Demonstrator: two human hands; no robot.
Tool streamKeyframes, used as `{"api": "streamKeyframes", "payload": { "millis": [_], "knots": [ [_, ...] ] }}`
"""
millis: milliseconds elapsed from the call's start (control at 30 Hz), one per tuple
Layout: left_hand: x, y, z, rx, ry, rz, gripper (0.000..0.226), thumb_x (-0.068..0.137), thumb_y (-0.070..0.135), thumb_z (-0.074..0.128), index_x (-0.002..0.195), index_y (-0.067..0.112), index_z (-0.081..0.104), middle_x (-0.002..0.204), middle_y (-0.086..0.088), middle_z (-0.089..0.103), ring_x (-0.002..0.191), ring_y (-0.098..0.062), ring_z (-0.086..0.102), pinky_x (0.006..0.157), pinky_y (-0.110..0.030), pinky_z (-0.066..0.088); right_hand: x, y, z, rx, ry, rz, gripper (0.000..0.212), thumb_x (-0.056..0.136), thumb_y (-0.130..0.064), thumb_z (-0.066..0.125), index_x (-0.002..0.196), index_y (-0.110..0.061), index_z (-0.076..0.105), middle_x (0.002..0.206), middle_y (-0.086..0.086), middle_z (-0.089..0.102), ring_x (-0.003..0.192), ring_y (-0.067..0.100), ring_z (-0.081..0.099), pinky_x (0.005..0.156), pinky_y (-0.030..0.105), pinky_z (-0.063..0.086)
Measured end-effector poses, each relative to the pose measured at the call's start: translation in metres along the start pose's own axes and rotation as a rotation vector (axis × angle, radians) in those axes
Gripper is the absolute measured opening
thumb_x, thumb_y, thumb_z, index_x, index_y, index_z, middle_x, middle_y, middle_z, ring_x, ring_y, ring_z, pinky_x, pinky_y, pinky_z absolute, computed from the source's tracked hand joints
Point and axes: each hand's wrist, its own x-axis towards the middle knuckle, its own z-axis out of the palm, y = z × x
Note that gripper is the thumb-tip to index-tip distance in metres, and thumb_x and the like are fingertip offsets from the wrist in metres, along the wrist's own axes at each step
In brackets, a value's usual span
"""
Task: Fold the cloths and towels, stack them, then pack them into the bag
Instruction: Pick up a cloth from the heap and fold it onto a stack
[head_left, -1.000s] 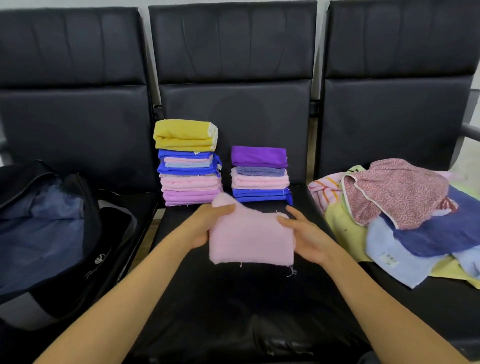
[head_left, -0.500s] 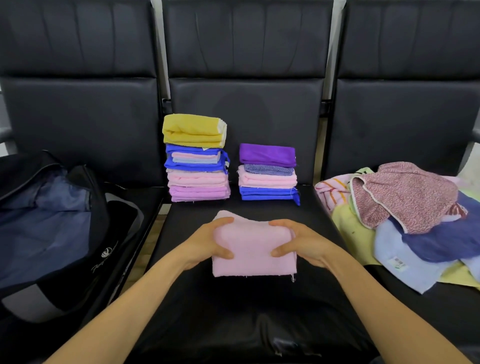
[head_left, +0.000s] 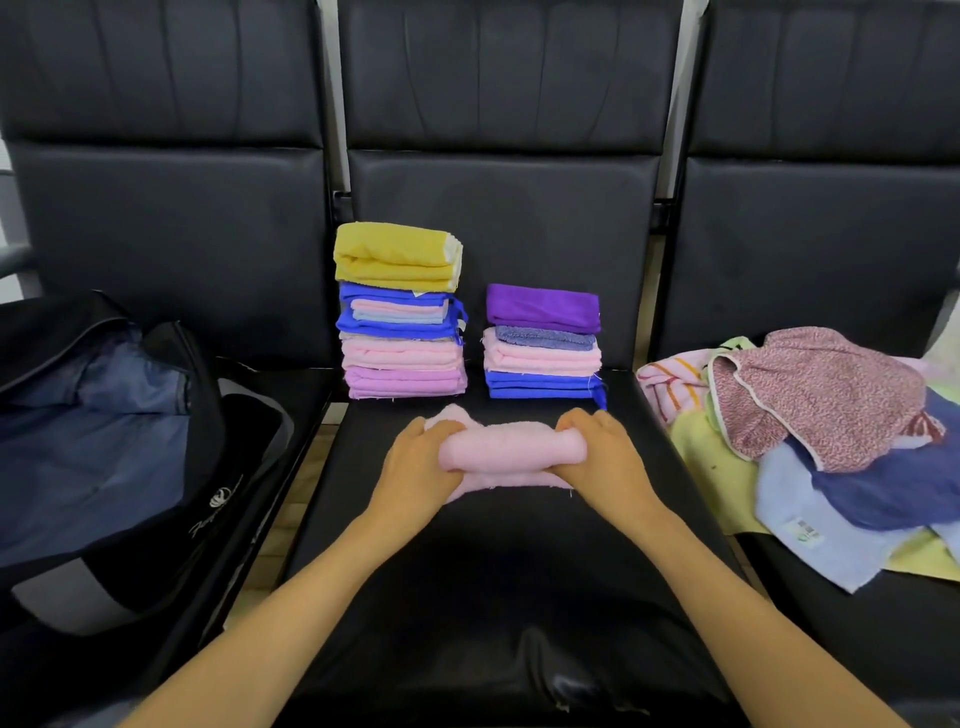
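**Closing the fold on the pink towel**

I have the pink towel (head_left: 511, 449) in the middle of the centre seat (head_left: 493, 582). My left hand (head_left: 415, 467) grips its left end and my right hand (head_left: 605, 460) grips its right end. The fingers of both hands are curled over the cloth, so it bulges into a soft roll between them.

I judge the fold is only half closed. To finish it well, I'd lay the doubled edge square on the edge nearest me and keep both ends level. Then I'd press the bulge flat with my palms before lifting. One corner pokes out at eleven o'clock of the towel, and I'd tuck that in first.

The tall stack (head_left: 400, 312) stands at eleven o'clock and the short stack (head_left: 543, 343) at one o'clock. The short one looks like the better landing place. The open bag (head_left: 104, 441) is at nine o'clock, and the unfolded heap (head_left: 831, 441) is at three.
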Motion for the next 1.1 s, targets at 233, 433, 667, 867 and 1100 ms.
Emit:
{"api": "streamKeyframes", "payload": {
  "millis": [233,433,667,867,1100],
  "knots": [
    [0.0,-0.001,-0.019,-0.323,-0.155,-0.055,0.032,0.069,0.028,0.074,0.096,0.017,0.063,0.12,0.007,0.053,0.116,-0.014,0.05,0.091,-0.03,0.046,-0.007,0.016,-0.018,0.634,-0.17,0.045,0.041,0.076,-0.012,0.076,0.11,-0.022,0.054,0.109,-0.008,0.054,0.104,0.013,0.054,0.081,0.025,0.05],
    [0.0,0.002,-0.007,-0.831,-0.191,-0.357,0.044,0.085,0.028,0.069,0.122,0.021,0.045,0.119,0.0,0.057,0.104,-0.016,0.06,0.084,-0.036,0.055,0.002,0.032,-0.005,0.935,-0.225,0.238,0.052,0.085,-0.025,0.068,0.132,-0.021,0.046,0.126,0.004,0.058,0.112,0.022,0.058,0.097,0.047,0.05],
    [0.017,-0.002,0.009,-1.198,-0.478,-0.607,0.067,0.075,0.013,0.078,0.131,0.01,0.043,0.13,-0.01,0.056,0.112,-0.026,0.06,0.075,-0.037,0.058,0.01,0.044,0.006,0.925,-0.318,0.475,0.06,0.091,-0.031,0.06,0.14,-0.022,0.026,0.132,0.008,0.045,0.11,0.024,0.056,0.091,0.042,0.053],
    [0.086,0.024,-0.001,-1.165,-0.344,-0.484,0.06,0.082,0.0,0.068,0.136,0.01,0.043,0.134,-0.009,0.053,0.114,-0.025,0.058,0.074,-0.033,0.059,0.062,0.038,-0.022,1.057,-0.097,0.356,0.059,0.091,-0.002,0.058,0.137,-0.02,0.027,0.121,0.005,0.046,0.096,0.02,0.057,0.07,0.033,0.057],
    [0.199,0.064,-0.025,-1.139,-0.095,-0.274,0.062,0.089,0.001,0.063,0.141,0.003,0.031,0.136,-0.013,0.049,0.107,-0.024,0.058,0.072,-0.032,0.056,0.17,0.02,-0.068,0.957,0.098,0.13,0.038,0.093,-0.005,0.054,0.117,-0.028,0.036,0.129,0.017,0.046,0.101,0.027,0.055,0.065,0.033,0.055]
  ]
}}
